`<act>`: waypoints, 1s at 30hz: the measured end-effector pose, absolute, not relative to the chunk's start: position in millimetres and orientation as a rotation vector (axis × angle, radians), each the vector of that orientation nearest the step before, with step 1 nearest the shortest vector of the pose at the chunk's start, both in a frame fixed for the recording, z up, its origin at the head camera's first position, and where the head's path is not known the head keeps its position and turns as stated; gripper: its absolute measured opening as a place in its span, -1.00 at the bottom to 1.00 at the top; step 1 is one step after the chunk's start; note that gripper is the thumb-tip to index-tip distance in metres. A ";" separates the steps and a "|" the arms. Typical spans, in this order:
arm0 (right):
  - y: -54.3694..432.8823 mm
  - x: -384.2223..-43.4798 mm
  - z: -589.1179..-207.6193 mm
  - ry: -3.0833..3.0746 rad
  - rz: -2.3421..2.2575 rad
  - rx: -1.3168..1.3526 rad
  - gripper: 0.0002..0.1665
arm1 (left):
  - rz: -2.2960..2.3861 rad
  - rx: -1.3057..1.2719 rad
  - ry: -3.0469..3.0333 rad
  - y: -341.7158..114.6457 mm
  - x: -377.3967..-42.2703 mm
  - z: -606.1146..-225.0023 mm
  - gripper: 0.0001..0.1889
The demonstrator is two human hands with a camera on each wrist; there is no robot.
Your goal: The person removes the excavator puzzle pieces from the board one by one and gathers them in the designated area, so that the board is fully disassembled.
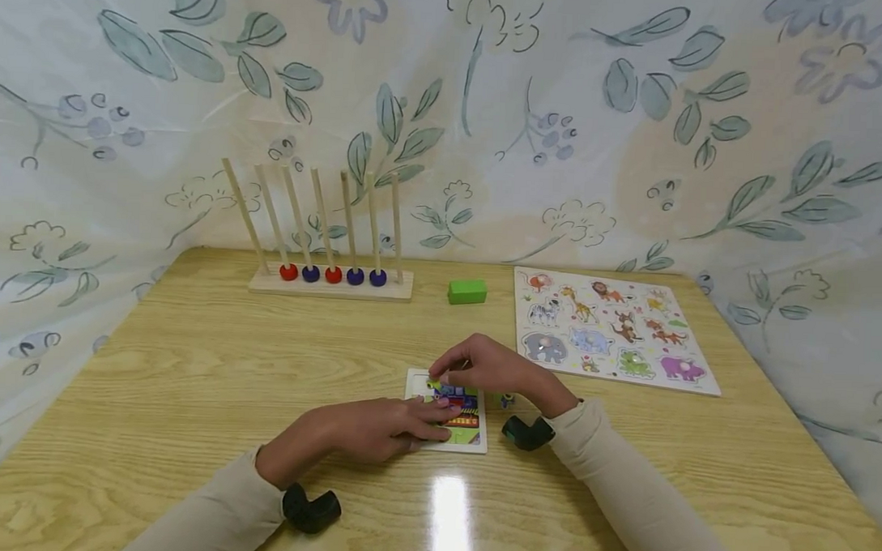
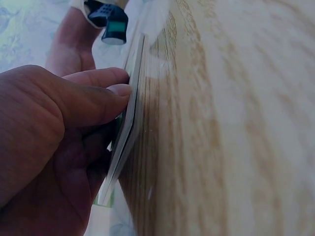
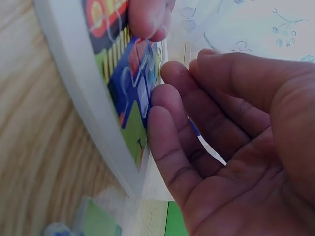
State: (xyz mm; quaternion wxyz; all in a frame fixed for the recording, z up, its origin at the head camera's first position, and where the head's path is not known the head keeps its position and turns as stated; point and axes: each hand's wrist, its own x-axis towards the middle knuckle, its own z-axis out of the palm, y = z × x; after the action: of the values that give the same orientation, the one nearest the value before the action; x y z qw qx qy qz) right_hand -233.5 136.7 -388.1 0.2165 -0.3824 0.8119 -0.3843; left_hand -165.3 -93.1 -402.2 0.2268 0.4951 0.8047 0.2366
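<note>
A small jigsaw puzzle board (image 1: 485,439) with a white frame and a colourful vehicle picture lies on the table in the head view. My left hand (image 1: 380,427) rests across its left side, fingers stretched over the picture; the left wrist view has the thumb (image 2: 106,103) at the board's edge. Over the board's far part, my right hand (image 1: 485,366) bends down with fingertips on the picture near the far left corner. In the right wrist view its fingers (image 3: 165,142) touch the picture's surface, and no piece shows between them. A loose puzzle piece (image 1: 507,400) lies right of the board.
Behind stands a wooden peg rack (image 1: 331,286) with red and blue beads. A green block (image 1: 467,292) sits right of it. An animal peg puzzle (image 1: 614,330) covers the table's far right, and a floral cloth (image 1: 447,105) hangs behind.
</note>
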 end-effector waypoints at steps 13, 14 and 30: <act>130.9 -234.2 -388.8 2.226 -1.049 -1.053 -0.76 | 0.662 1.354 2.214 -94.0 -163.8 -398.8 -0.55; 131.2 -234.0 -388.6 2.227 -1.052 -1.049 -0.76 | 0.662 1.357 2.213 -93.6 -163.9 -398.5 -0.55; 129.0 -237.2 -394.9 2.218 -1.080 -1.065 -0.76 | 0.684 1.357 2.184 -93.0 -166.2 -399.7 -0.55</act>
State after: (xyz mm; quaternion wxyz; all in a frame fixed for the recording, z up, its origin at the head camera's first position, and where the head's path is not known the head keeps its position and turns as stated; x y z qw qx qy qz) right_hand -237.2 129.0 -394.9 0.2252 -0.3861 0.8043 -0.3915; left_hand -166.2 -93.0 -399.7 0.2380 0.4953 0.7973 0.2496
